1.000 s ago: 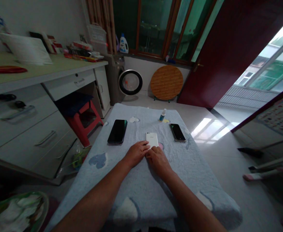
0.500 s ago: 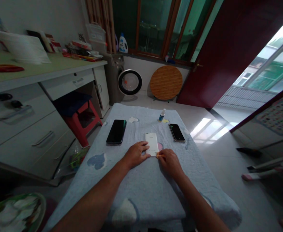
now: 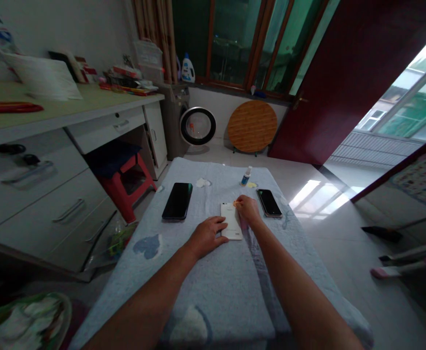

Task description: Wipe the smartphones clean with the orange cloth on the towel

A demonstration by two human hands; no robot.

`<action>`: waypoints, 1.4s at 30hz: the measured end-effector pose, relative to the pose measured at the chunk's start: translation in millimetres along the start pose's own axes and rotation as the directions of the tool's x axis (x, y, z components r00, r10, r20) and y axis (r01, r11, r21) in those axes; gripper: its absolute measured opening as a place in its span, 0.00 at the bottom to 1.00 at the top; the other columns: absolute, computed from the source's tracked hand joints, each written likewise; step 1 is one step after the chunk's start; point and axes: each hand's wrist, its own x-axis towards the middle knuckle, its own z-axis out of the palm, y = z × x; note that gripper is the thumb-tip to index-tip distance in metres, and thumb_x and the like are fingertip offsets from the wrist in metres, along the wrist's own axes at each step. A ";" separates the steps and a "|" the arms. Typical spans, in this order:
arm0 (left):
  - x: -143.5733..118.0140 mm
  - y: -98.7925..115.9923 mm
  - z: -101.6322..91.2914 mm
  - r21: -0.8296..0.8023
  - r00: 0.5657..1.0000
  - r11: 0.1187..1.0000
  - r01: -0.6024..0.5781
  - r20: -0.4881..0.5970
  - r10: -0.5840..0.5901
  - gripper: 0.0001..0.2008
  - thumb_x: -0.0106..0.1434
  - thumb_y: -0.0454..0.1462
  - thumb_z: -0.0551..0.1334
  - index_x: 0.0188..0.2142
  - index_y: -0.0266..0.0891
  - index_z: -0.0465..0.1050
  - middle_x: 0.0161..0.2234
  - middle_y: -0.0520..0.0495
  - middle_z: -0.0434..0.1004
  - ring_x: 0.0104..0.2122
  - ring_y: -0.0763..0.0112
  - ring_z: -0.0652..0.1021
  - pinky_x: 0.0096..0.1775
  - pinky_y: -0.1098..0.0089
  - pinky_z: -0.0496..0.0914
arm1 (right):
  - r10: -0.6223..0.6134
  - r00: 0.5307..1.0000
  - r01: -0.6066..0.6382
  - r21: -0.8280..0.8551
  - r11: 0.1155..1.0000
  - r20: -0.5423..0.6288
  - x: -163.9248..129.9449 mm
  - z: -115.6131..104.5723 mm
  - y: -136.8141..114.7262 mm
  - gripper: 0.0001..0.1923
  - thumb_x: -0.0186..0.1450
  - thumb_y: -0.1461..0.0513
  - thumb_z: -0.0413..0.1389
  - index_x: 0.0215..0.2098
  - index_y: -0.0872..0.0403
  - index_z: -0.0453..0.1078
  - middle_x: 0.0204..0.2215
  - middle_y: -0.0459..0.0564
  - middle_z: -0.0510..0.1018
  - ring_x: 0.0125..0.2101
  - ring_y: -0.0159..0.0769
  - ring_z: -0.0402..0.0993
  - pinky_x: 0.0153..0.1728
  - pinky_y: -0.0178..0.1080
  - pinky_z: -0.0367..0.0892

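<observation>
A white smartphone lies back-side up on the cloth-covered table. Along its left edge rests my left hand, with thumb and fingers spread and the fingertips touching the phone. My right hand is at the phone's upper right corner, its fingers pinched on a small orange cloth that touches the phone's top part. Most of the cloth is hidden by the fingers. A larger black smartphone lies to the left, screen up. Another dark-screened smartphone lies to the right. Behind them stands a small spray bottle.
A blue-grey patterned cloth covers the table. To the left are a white desk with drawers and a red stool. Beyond the table are an open washing machine door and a round wooden board. A dark red door stands at the right.
My right hand has moved with the orange cloth from the phone's lower right corner up to its top end. My left hand stays at the left edge. The view has shifted slightly.
</observation>
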 end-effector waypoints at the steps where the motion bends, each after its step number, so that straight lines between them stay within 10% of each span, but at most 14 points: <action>1: 0.0 0.6 -0.4 0.001 1.000 1.000 0.002 0.001 -0.002 0.22 0.57 0.40 0.67 0.52 0.41 0.74 0.57 0.42 0.70 0.56 0.59 0.71 0.57 0.60 0.65 | -0.016 1.000 0.017 -0.013 1.000 0.014 4.8 0.1 -0.9 0.13 0.66 0.64 0.50 0.43 0.56 0.75 0.38 0.54 0.81 0.39 0.36 0.75 0.34 0.33 0.60; 16: -0.6 0.4 0.4 0.047 0.997 0.997 -0.057 -0.056 0.059 0.19 0.56 0.41 0.69 0.47 0.41 0.75 0.53 0.43 0.73 0.52 0.57 0.71 0.56 0.59 0.63 | -0.392 0.909 0.397 -0.010 0.918 0.143 18.8 15.3 -46.6 0.14 0.67 0.67 0.49 0.40 0.56 0.78 0.41 0.54 0.80 0.41 0.36 0.73 0.46 0.35 0.58; 26: -5.7 3.1 10.4 0.112 0.938 0.992 0.051 -0.345 -0.009 0.40 0.49 0.44 0.69 0.57 0.39 0.53 0.53 0.38 0.63 0.55 0.50 0.65 0.56 0.49 0.58 | -0.552 0.819 0.563 -0.035 0.826 0.155 -36.4 14.6 -34.9 0.09 0.66 0.65 0.54 0.37 0.56 0.77 0.37 0.53 0.73 0.39 0.38 0.66 0.41 0.36 0.58; 32: -7.6 3.9 10.5 0.141 0.958 0.989 0.039 -0.288 0.003 0.46 0.49 0.36 0.64 0.64 0.39 0.42 0.59 0.36 0.60 0.60 0.49 0.60 0.61 0.45 0.46 | -0.627 0.759 0.618 0.106 0.779 0.177 -82.9 5.5 -32.2 0.09 0.64 0.68 0.54 0.35 0.54 0.77 0.33 0.50 0.73 0.36 0.35 0.66 0.41 0.37 0.58; 42: -5.7 2.9 8.3 0.064 0.989 0.997 -0.031 -0.140 0.039 0.46 0.56 0.40 0.66 0.66 0.40 0.39 0.56 0.40 0.70 0.59 0.57 0.65 0.62 0.47 0.46 | -0.397 0.917 0.397 0.156 0.905 -0.030 -48.5 9.5 1.9 0.12 0.66 0.67 0.53 0.40 0.52 0.78 0.36 0.51 0.74 0.40 0.35 0.66 0.44 0.35 0.60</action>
